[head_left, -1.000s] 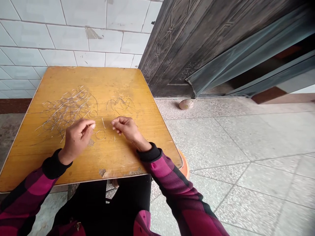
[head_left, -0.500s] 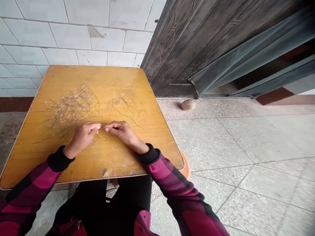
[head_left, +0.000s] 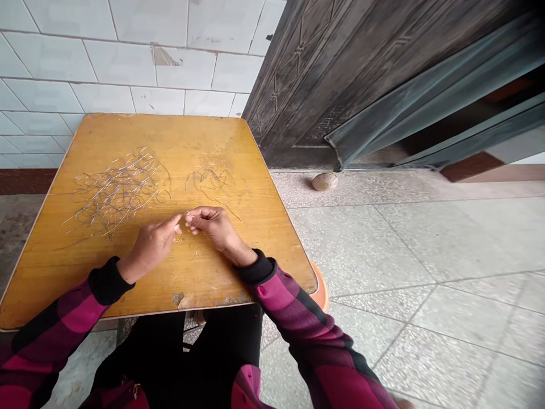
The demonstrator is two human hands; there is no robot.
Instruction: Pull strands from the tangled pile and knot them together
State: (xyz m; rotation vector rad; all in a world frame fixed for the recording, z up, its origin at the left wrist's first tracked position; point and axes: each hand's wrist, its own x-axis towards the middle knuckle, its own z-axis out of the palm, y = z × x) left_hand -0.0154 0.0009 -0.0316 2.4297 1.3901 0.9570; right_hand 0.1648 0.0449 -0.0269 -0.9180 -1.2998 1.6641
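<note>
Barely visible, one thin curled wire (head_left: 179, 234) between left hand (head_left: 151, 247) and right hand (head_left: 210, 225)

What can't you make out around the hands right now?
Head view:
- Bare left hand and right hand: their fingers hide whatever they pinch.
- Tangled thin silvery strands: too small and overlapped to separate or count.
- Curved orange object: mostly hidden by the yellow wooden table.
</note>
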